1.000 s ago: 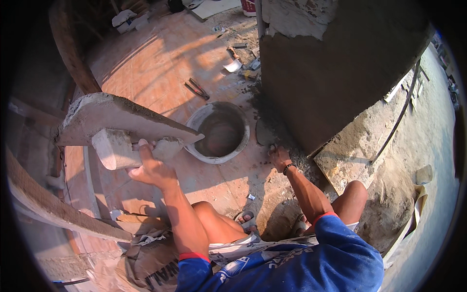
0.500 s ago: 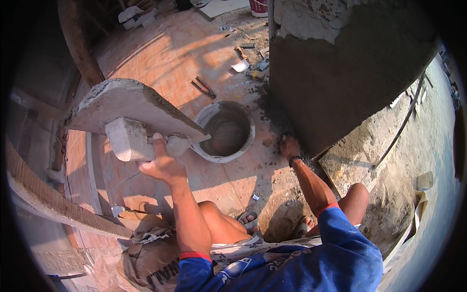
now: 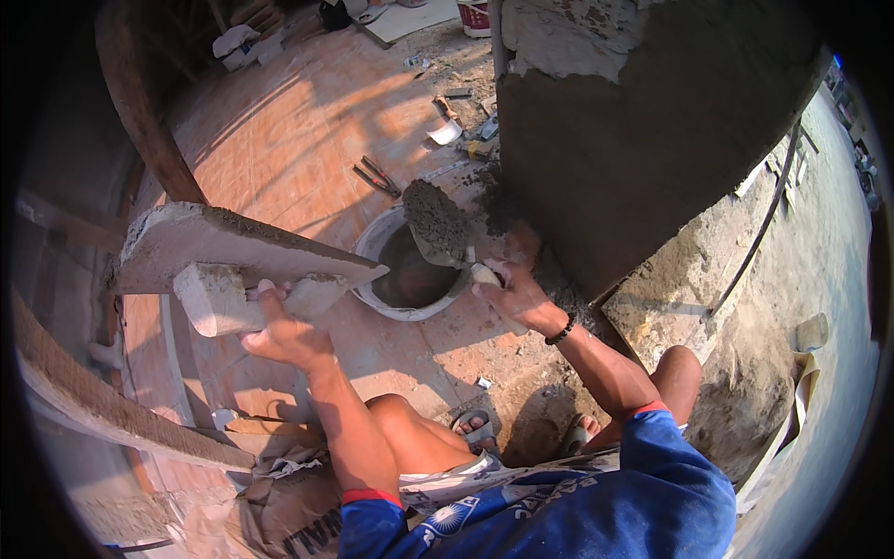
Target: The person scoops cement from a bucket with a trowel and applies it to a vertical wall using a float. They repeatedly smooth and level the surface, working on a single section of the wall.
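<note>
There is just 1 view, the head view, looking down at 2 bare hands at work. The big change is on the right side: half a second ago the right hand (image 3: pixel 520 300) is low by the foot of the wall (image 3: pixel 643 158), and now it is up and nearer the middle. It has its fingers curled shut around the handle of a trowel (image 3: pixel 438 222). The trowel's blade sits over the tub (image 3: pixel 402 314), with its tip out past the far rim, and it has a lump of wet gray mix (image 3: pixel 434 210) on top. I can't tell if the blade is touching the rim. The dark, crumbly pile (image 3: pixel 507 200) lies on the floor next to the wall, so I think the lump comes from there. To me, that means the scooping part is done for this load, and the mix is off the ground and nearer to the board (image 3: pixel 191 244). The left hand (image 3: pixel 291 334) is about where it was, with the thumb on top and the hand part closed on the board's grip; the far fingers are hidden. The board is tipped up on its edge, with its flat side and chunky block (image 3: pixel 212 298) facing the person, and its thin corner pokes over the tub's near left side. Past the tub, a pair of pincers (image 3: pixel 376 175) lies on the orange floor (image 3: pixel 279 112).
</note>
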